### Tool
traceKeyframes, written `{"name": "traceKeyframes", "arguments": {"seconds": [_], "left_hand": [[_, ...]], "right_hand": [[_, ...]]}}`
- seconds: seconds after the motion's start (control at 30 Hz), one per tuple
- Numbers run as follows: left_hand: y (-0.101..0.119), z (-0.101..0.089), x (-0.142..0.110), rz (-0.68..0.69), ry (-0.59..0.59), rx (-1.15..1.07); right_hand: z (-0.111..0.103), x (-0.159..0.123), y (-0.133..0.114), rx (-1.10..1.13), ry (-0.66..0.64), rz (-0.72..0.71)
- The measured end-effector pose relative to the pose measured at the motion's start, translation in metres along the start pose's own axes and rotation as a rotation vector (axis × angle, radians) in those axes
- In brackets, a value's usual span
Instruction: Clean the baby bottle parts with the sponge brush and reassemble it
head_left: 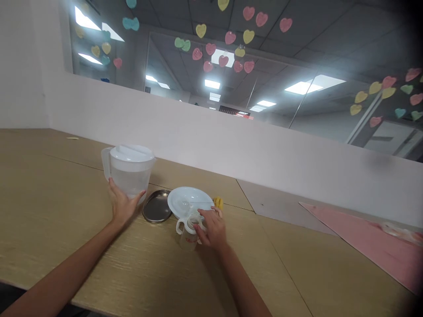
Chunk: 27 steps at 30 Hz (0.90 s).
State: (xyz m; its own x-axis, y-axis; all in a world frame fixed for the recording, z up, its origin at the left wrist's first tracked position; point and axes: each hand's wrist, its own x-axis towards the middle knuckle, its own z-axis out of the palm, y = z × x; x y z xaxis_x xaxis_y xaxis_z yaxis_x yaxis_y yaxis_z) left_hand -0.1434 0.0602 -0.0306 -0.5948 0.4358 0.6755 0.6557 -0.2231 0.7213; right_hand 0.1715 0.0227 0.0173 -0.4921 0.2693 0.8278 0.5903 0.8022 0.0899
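Note:
A clear plastic pitcher [129, 169] with a white lid stands on the wooden table [59, 193]. My left hand [123, 203] cups its base from the near side, thumb and fingers spread round it. My right hand [211, 227] is closed on a small clear baby bottle [188, 232] with white handles, standing just in front of a white plate [189, 201]. A round metal dish [156, 206] lies between the pitcher and the plate, partly under the plate's rim.
A small yellow object [218, 202] peeks out behind the plate. A pink sheet [370, 244] lies on the table at the right. A low white wall [231, 141] backs the table, with a glass pane and paper hearts above.

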Motion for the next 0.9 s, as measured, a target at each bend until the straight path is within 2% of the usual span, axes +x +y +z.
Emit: {"name": "traceKeyframes", "arguments": {"seconds": [0.23,0.33,0.43,0.53,0.6,0.67,0.8,0.83,0.9], "left_hand": [[-0.001,0.001,-0.001,0.006,-0.041,0.014],[-0.004,0.002,-0.001,-0.031,-0.050,0.045],[-0.007,0.003,-0.001,-0.066,-0.054,0.043],[-0.006,0.004,-0.001,-0.090,-0.053,0.009],[0.000,0.002,-0.001,-0.074,-0.020,0.007],[0.010,-0.003,-0.002,-0.023,0.051,0.041],[0.033,-0.015,-0.010,0.208,0.178,0.009],[0.039,-0.017,-0.013,0.295,0.155,-0.031],[0.049,-0.017,-0.019,0.494,-0.054,-0.117]], "right_hand": [[-0.003,0.001,0.004,-0.002,0.038,0.006],[-0.001,0.000,0.005,0.013,0.090,0.065],[0.001,-0.002,0.009,0.072,0.224,0.279],[0.000,-0.005,0.020,0.128,0.371,0.611],[-0.001,-0.009,0.031,0.105,0.375,0.793],[-0.001,-0.016,0.043,-0.018,0.231,0.883],[0.005,-0.028,0.057,-0.303,-0.284,0.926],[0.007,-0.030,0.058,-0.347,-0.402,0.936],[0.010,-0.031,0.058,-0.391,-0.574,0.964]]}}
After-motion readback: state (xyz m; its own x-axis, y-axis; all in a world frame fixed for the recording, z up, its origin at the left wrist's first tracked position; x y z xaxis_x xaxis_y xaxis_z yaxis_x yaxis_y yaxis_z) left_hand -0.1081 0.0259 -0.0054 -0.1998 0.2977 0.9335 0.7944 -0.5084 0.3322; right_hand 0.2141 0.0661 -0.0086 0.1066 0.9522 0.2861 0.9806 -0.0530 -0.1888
